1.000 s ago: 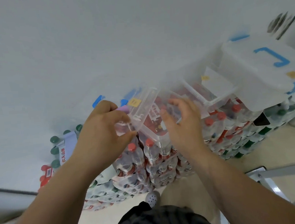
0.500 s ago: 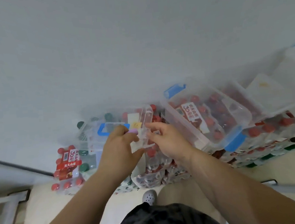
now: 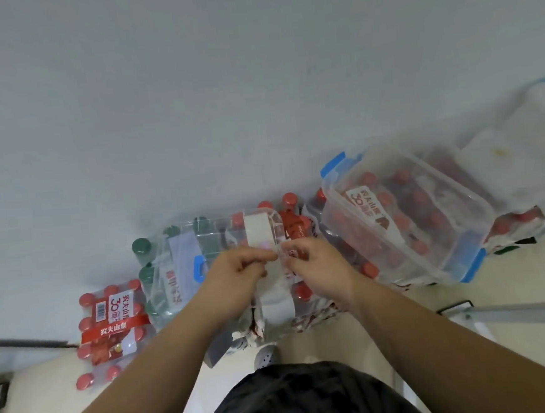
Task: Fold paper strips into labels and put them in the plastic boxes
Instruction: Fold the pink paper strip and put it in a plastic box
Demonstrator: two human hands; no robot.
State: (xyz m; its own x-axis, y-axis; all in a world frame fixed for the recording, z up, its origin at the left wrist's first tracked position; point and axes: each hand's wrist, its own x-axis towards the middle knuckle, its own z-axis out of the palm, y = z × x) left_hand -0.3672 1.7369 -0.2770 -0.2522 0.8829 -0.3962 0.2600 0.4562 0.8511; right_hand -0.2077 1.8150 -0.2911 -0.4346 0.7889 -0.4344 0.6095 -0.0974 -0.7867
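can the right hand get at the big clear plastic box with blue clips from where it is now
Probably yes. The right hand sits just beside the big clear plastic box with blue clips, with nothing visible between them. But its fingers look busy pinching something small with the left hand.

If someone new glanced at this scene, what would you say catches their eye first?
Probably the two hands, left hand and right hand, meeting at centre and pinching a white paper strip at a small clear plastic box. Next, the large clear box with blue latches to the right, resting on red-capped water bottle packs along the wall.
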